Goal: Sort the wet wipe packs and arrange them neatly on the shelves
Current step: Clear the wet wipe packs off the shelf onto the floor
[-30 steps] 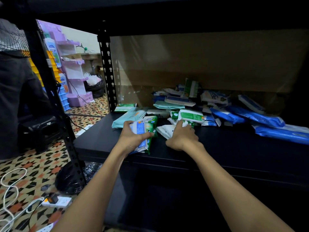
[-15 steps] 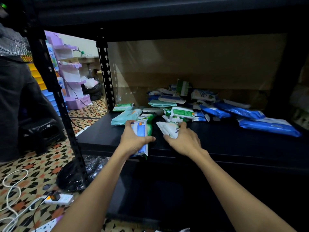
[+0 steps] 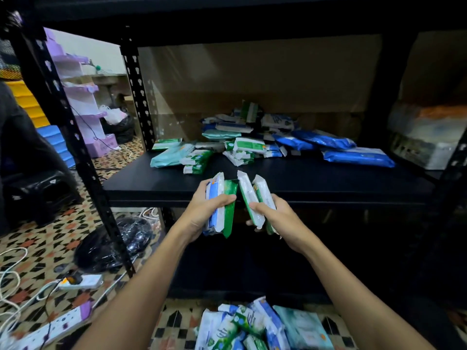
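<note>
- The left hand (image 3: 202, 210) grips two wet wipe packs on edge, a blue-and-white pack (image 3: 215, 198) and a green pack (image 3: 230, 205) pressed side by side, thumb clamped across their faces.
- The right hand (image 3: 280, 218) grips two white-and-green packs (image 3: 249, 195) the same way, thumb across the front, the tops fanned slightly apart.
- Both pairs are held in the air just in front of the front edge of the black shelf (image 3: 252, 184), close to each other but not touching.
- The front half of that shelf board is bare; a loose heap of packs (image 3: 242, 145) lies toward the back, with long blue packs (image 3: 358, 157) at the right and pale teal packs (image 3: 171, 155) at the left.
- Below the hands, more packs (image 3: 255, 324) lie piled on the patterned floor (image 3: 50, 238).
- The perforated black upright (image 3: 75, 137) stands at the left, with white cables (image 3: 10, 276) and a power strip (image 3: 83, 280) beside its foot.
</note>
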